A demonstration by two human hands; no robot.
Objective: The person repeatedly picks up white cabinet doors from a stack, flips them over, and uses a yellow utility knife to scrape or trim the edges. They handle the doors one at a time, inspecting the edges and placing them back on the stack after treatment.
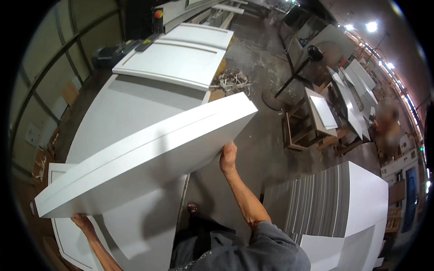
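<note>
A long white panel (149, 149) is tilted up over the workbench, its long edge toward me. A thin line runs along that edge; whether it is one thick panel or two stacked ones I cannot tell. Low on its left end, my left hand (82, 222) grips the underside, fingers partly hidden. My right hand (228, 157) is closed on the edge near the other end, thumb showing. Beneath lies the pale grey bench top (131, 101). A white framed door panel (174, 58) rests at its far end, and another framed panel (74, 241) lies at the near left.
Many white panels stand packed in a stack (316, 198) to my right. Beyond are a wooden stand (312, 119) with a white board, a black pole stand (294, 79) and a blurred person (387, 119). Scrap strips (233, 81) lie on the floor past the bench.
</note>
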